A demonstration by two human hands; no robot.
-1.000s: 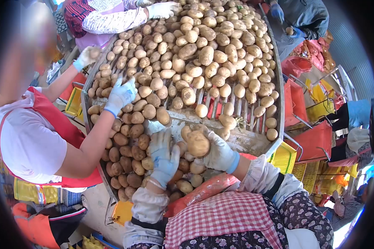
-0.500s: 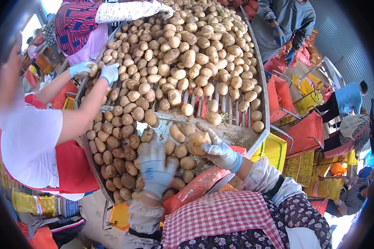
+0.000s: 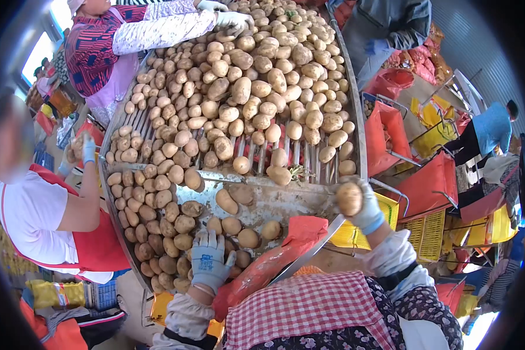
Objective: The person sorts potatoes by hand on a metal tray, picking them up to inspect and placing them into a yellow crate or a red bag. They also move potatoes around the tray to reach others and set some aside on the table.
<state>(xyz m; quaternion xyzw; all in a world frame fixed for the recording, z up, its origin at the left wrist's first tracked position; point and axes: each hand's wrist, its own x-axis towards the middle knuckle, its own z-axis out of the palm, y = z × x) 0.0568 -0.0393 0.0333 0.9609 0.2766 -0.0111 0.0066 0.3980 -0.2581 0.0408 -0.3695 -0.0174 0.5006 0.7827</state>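
Observation:
My right hand [image 3: 366, 211], in a pale glove, grips a large potato [image 3: 349, 199] at the right side of the metal sorting table [image 3: 262, 198], near the yellow crate. My left hand [image 3: 210, 260], gloved as well, lies with fingers stretched out over the potatoes at the front of the table. Beside its fingertips sits a loose potato [image 3: 231, 226]. A few more, such as one potato [image 3: 270, 230], rest on the bare metal between my hands. A red plastic-wrapped edge [image 3: 274, 262] runs along the table's front, close to my left wrist.
A big potato heap [image 3: 256, 87] covers the slatted rack. On the left, a co-worker in a red apron [image 3: 99, 233] handles a potato; another reaches into the heap from the far left. Yellow crates [image 3: 379, 221] and red slings [image 3: 385, 137] on frames stand at right.
My right hand has carried the potato rightwards to the table's edge. My left hand has moved slightly down and left and come to rest on the potatoes. The near co-worker's hands have drawn back.

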